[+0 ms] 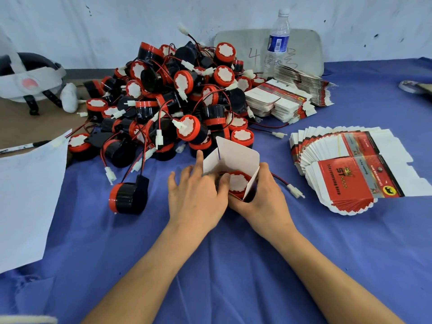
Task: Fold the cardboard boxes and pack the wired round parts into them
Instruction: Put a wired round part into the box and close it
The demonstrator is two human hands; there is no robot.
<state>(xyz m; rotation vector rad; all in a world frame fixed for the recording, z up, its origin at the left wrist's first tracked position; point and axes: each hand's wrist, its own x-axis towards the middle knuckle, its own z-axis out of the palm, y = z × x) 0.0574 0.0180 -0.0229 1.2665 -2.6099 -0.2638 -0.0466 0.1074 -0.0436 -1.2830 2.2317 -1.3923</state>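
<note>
A small cardboard box [233, 157] stands open on the blue cloth, its white lid flap raised. Inside sits a round red-and-black part [239, 182], white face up; its red-black wire with a white plug [295, 191] trails out to the right. My right hand [264, 197] grips the box from the right and below. My left hand [196, 195] lies against the box's left side, thumb on the part's rim, fingers spread and fairly straight. Behind the box a big pile of the same wired round parts [168, 99] is heaped.
Fanned flat box blanks [350, 174] lie to the right, more stacks [285, 99] behind. One loose part [128, 197] lies left of my hands. A water bottle [277, 40] stands at the back, white paper [28, 195] at left, a helmet [28, 76] far left.
</note>
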